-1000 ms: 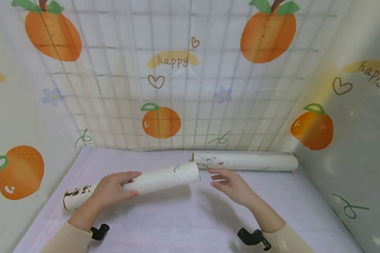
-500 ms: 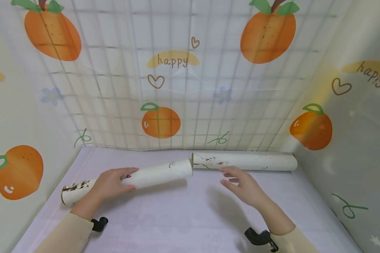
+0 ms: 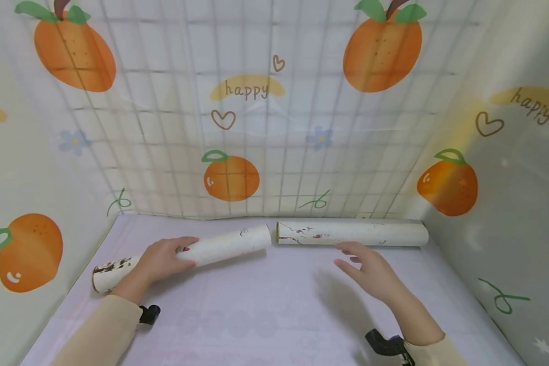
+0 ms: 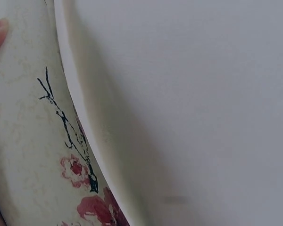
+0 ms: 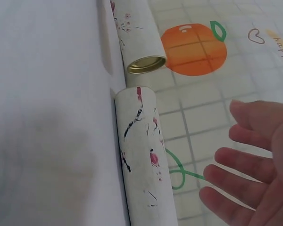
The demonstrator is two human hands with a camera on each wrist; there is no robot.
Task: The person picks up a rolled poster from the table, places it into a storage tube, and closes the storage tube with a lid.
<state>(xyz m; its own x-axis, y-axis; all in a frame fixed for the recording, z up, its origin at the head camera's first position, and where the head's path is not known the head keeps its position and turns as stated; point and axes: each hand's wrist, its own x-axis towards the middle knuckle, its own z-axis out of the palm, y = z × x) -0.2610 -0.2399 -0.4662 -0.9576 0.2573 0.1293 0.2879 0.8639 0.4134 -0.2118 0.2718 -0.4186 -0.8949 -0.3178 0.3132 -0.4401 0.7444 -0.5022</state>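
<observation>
A long white cardboard tube (image 3: 231, 245) with dark and red blossom print slants across the left of the table. My left hand (image 3: 161, 262) grips it around the middle, and its right end is raised off the surface. In the left wrist view the printed tube (image 4: 33, 122) fills the left side, with a fingertip on it. A second white tube (image 3: 354, 234), with a branch print, lies along the back wall. My right hand (image 3: 370, 269) hovers in front of that tube, holding nothing, fingers loosely extended. The right wrist view shows the held tube's gold-rimmed end (image 5: 147, 64) near the second tube.
A pale tablecloth (image 3: 256, 315) covers the table. Printed curtains with oranges stand at the back (image 3: 174, 137), left and right (image 3: 526, 203). Black wrist mounts (image 3: 386, 343) sit at both sleeves.
My left hand has moved the held tube slightly left and back, so a gap now shows before the second tube. My right hand has drawn away to the right.
</observation>
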